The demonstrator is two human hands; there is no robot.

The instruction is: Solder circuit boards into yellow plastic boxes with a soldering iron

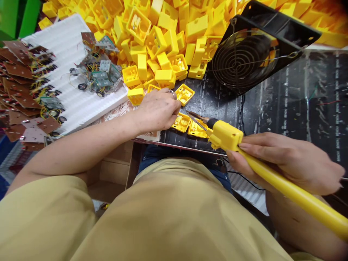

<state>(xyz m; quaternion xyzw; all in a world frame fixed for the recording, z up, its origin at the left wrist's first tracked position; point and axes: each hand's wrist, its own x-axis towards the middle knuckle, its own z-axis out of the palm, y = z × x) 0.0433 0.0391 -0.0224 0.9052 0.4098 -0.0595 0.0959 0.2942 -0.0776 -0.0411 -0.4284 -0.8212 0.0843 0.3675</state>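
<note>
My right hand [288, 159] is closed around a yellow soldering iron [227, 134] with a thick yellow handle and a black collar. Its dark metal tip and a thin metal rod beside it point left, over small yellow plastic housings. My left hand [159, 108], with a ring on one finger, reaches across the bench edge with its fingers curled down. What those fingers hold, if anything, is hidden. Touching or just beyond them lies an open yellow housing [185, 95]. Closer to me sit two more, one housing [181, 122] partly behind my left hand and another housing [196, 128] under the iron's tip.
A large heap of yellow housings [163, 43] fills the back. The black fan [241, 58] with a wire guard stands tilted at back right. On the left, a white foam sheet [67, 43] carries wired circuit boards [103, 76], beside stacked brown boards [16, 90].
</note>
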